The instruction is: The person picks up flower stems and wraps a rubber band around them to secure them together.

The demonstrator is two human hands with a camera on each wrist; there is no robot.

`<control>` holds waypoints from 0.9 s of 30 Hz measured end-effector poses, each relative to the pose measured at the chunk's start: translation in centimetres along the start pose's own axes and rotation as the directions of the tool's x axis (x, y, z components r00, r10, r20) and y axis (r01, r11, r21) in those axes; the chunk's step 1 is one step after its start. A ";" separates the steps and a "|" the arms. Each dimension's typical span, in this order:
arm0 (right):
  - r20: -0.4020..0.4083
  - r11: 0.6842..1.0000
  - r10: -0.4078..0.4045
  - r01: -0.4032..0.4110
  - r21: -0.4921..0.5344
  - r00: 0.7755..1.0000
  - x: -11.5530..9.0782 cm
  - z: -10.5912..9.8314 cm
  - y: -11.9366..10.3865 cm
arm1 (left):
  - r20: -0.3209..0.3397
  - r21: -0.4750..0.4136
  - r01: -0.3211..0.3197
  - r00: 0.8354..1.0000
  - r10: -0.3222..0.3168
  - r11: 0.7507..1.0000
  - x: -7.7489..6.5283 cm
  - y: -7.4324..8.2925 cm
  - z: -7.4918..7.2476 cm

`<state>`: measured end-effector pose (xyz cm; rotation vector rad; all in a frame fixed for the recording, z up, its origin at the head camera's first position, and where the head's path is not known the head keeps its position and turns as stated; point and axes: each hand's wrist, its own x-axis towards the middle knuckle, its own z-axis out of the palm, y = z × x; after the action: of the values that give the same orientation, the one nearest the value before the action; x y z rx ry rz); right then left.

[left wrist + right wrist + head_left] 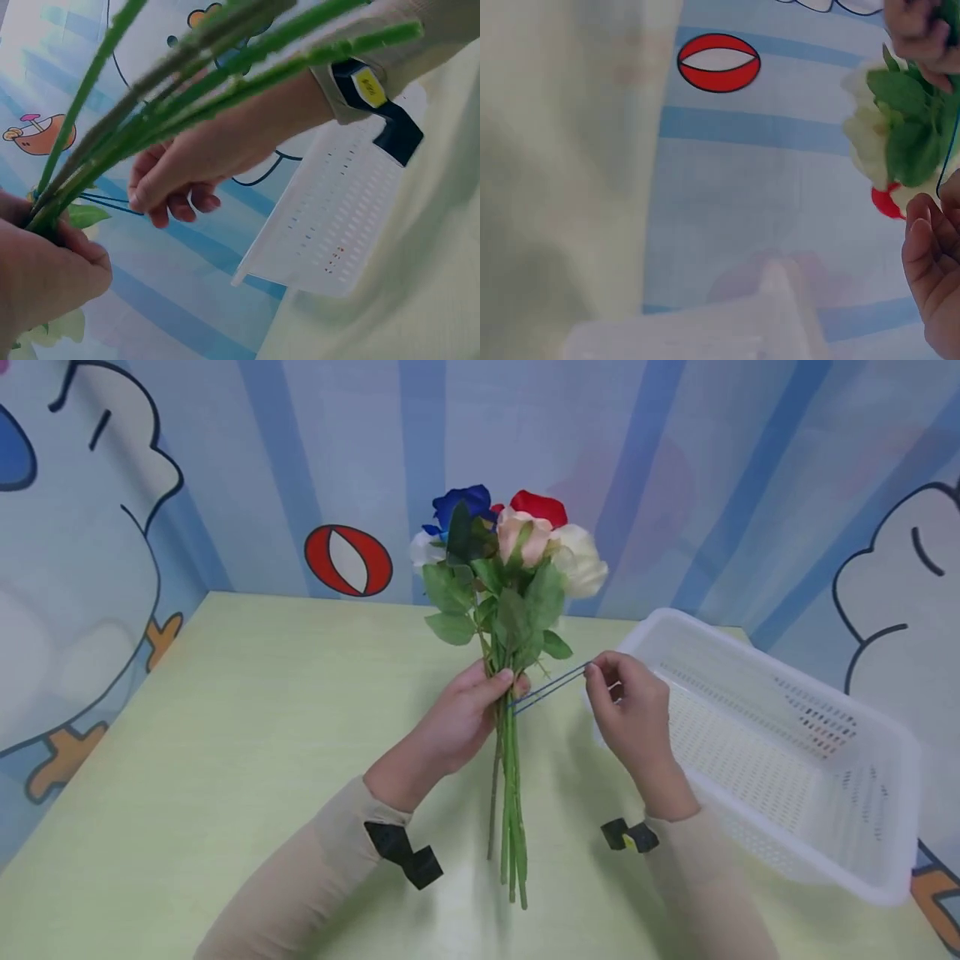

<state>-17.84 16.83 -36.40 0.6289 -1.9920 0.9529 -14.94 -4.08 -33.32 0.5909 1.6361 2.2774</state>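
A bouquet of roses (pixel 517 602) in blue, red, pink and white stands upright over the table, its green stems (pixel 513 810) pointing down toward me. My left hand (pixel 468 710) grips the stems just below the leaves, thumb across the front. From the stems a thin blue rubber band (pixel 551 686) stretches out to the right in two strands. My right hand (pixel 633 710) pinches the far end of that band between thumb and fingertips. In the left wrist view the stems (pixel 165 97) fan out above the left hand (pixel 45 270), and the band runs taut to the right hand (pixel 176 180).
A white perforated plastic basket (pixel 795 852) stands on the right of the pale green table (pixel 247 735), close beside the right forearm. Behind the table hangs a blue striped backdrop (pixel 345 460) with cartoon figures.
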 end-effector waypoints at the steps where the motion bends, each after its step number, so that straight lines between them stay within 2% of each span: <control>1: -0.014 1.000 -0.003 0.003 0.002 1.000 -0.3 0.3 0.0 | 0.009 -0.016 -0.001 1.000 0.001 1.000 0.1 0.0 0.0; 5: -0.017 0.998 -0.056 0.056 -0.009 0.998 -1.6 2.1 0.3 | -0.008 -0.089 0.018 1.000 -0.018 0.996 0.3 0.0 0.2; 9: 0.025 0.990 -0.137 0.138 -0.033 0.990 -3.4 4.0 0.8 | -0.074 -0.137 0.025 0.997 -0.035 0.990 0.6 -0.1 0.5; 12: 0.046 0.982 -0.181 0.183 -0.052 0.982 -4.5 5.1 0.6 | -0.129 -0.158 0.001 0.991 -0.021 0.987 0.9 -0.3 0.7; 15: 0.074 0.977 -0.203 0.207 -0.052 0.976 -4.8 5.7 -0.1 | -0.207 -0.216 -0.041 0.978 -0.005 0.976 1.4 -0.3 1.0; 19: 0.096 0.984 -0.180 0.178 0.025 0.979 -4.7 6.0 -2.0 | -0.302 -0.321 -0.114 0.953 0.013 0.940 2.4 -0.2 1.5; 21: 0.121 0.991 -0.097 0.084 0.107 0.988 -4.8 6.2 -3.2 | -0.338 -0.354 -0.145 0.941 0.018 0.924 2.9 -0.2 1.7; 22: 0.158 0.986 -0.020 -0.006 0.164 0.987 -4.9 6.3 -3.7 | -0.355 -0.362 -0.154 0.935 0.016 0.920 3.1 -0.2 1.8; 23: 0.223 0.965 0.074 -0.127 0.231 0.972 -5.1 6.5 -4.3 | -0.372 -0.366 -0.161 0.928 0.015 0.917 3.2 -0.3 1.9; 24: 0.295 0.912 0.187 -0.277 0.303 0.937 -5.3 6.7 -4.7 | -0.388 -0.365 -0.167 0.922 0.014 0.916 3.3 -0.4 1.9; 25: 0.362 0.826 0.296 -0.428 0.367 0.884 -5.4 6.9 -5.1 | -0.403 -0.355 -0.174 0.915 0.018 0.918 3.5 -0.6 1.9; 26: 0.420 0.704 0.410 -0.574 0.418 0.809 -5.6 7.1 -5.6 | -0.417 -0.341 -0.177 0.909 0.020 0.923 3.6 -0.7 1.9; 27: 0.468 0.574 0.506 -0.688 0.445 0.725 -5.7 7.3 -5.9 | -0.433 -0.323 -0.182 0.901 0.026 0.929 3.6 -0.8 1.9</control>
<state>-13.95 7.97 -41.57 0.4048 -2.2091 2.0908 -17.23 -0.61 -32.97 0.0999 1.3093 2.8451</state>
